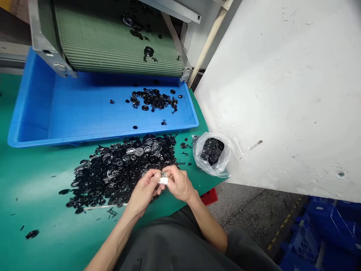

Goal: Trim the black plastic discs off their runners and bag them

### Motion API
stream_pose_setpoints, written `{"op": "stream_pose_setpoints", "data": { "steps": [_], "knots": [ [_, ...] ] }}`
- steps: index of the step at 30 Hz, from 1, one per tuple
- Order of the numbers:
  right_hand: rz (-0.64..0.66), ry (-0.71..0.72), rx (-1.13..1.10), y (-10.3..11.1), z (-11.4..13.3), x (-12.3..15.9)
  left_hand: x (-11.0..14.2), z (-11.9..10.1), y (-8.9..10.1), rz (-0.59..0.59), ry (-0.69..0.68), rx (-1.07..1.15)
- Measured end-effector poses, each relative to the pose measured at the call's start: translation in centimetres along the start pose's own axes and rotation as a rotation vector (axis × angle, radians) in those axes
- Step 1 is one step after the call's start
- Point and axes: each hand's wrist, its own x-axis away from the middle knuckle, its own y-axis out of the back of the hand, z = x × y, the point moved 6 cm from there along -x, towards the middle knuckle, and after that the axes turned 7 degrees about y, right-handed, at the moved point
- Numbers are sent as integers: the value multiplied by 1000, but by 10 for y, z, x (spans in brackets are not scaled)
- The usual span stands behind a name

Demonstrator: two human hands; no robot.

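My left hand [144, 190] and my right hand [180, 183] meet over the near right edge of a heap of black plastic parts. Between their fingertips is a small white piece [163, 180] with a rounded, shiny edge above it; its kind I cannot make out, and the fingers partly cover it. Both hands are closed in a pinch around it. The heap of shiny black discs and small bits [113, 171] spreads on the green table [53, 233] just beyond and left of my hands. A clear plastic bag [222, 164] holding black discs stands to their right.
Behind the heap, a blue tray [76, 120] holds scattered black parts. A green conveyor belt [113, 49] with more parts overhangs it. A white panel [287, 94] bounds the right side. Below the table are a red bin [210, 197] and blue crates [304, 237] on the floor.
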Motion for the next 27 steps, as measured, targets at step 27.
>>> {"op": "stream_pose_setpoints", "data": {
  "steps": [27],
  "knots": [
    [-223, -263, 584, 47, -75, -55, 2, -4, 0, -43, 86, 472]
  ]
}}
